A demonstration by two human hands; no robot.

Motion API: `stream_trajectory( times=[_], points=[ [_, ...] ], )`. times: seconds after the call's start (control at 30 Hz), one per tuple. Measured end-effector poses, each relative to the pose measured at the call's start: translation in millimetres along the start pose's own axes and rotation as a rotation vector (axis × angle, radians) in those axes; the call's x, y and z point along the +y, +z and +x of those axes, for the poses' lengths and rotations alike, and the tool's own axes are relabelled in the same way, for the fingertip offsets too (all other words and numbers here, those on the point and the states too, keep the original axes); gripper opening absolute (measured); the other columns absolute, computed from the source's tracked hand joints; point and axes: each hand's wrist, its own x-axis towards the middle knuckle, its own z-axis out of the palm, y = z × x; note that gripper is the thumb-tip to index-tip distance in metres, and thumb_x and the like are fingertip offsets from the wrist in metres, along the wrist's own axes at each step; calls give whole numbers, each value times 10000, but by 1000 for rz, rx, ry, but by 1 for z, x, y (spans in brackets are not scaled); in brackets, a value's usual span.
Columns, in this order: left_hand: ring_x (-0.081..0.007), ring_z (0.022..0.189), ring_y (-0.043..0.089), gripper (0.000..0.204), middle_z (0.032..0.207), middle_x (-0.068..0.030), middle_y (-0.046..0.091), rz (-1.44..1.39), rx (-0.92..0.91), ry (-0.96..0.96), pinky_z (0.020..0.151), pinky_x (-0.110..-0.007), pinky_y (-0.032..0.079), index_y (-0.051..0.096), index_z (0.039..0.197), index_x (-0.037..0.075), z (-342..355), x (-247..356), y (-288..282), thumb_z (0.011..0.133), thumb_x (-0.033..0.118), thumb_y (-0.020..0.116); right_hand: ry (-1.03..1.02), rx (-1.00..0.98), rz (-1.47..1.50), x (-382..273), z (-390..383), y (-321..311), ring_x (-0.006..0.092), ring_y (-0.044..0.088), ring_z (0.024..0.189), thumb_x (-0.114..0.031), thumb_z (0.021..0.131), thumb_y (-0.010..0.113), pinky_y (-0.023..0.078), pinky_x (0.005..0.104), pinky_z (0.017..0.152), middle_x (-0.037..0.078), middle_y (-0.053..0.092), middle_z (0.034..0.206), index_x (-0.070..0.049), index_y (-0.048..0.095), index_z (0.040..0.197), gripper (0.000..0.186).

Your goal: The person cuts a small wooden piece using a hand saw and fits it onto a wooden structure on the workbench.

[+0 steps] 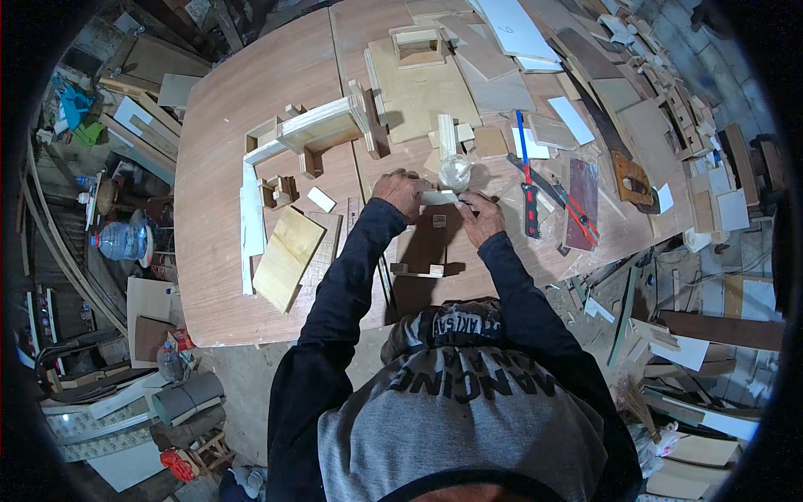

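Note:
Over the middle of the worktable, my left hand (400, 194) is closed on one end of a small pale wood strip (437, 197). At the strip's other end my right hand (483, 219) has its fingers pinched together; what they hold is too small to make out. Just beyond the strip stands a clear round tub (455, 171) with whitish contents. Nearer my body, a small wooden piece with raised ends (418, 270) lies in the shadow of my arms. A white rectangular piece (321, 199) is left of my left hand.
A wooden frame (322, 121) stands at the left, with a thick board (288, 255) nearer. Right of my hands lie a blue-and-red hacksaw (529, 188), a red-handled tool (579, 219) and a wooden-handled handsaw (631, 177). Plywood (418, 92) covers the far side.

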Motion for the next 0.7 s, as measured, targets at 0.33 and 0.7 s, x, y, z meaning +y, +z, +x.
stream_trajectory(
  times=[0.33, 0.7],
  points=[
    [-317, 742, 618, 185, 796, -138, 633, 47, -132, 13, 651, -440, 488, 634, 857, 121, -9, 0, 14, 717, 239, 604, 31, -211, -353, 33, -9, 18, 284, 578, 897, -101, 775, 589, 458, 353, 808, 118, 613, 935, -31, 649, 925, 176],
    [-285, 813, 637, 233, 862, -96, 665, -14, -208, -76, 729, -407, 504, 685, 933, 210, -14, 0, 17, 730, 164, 581, -134, -296, -702, 37, -14, 28, 294, 568, 900, -94, 751, 552, 448, 378, 795, 117, 605, 935, -56, 635, 899, 173]
  ],
)
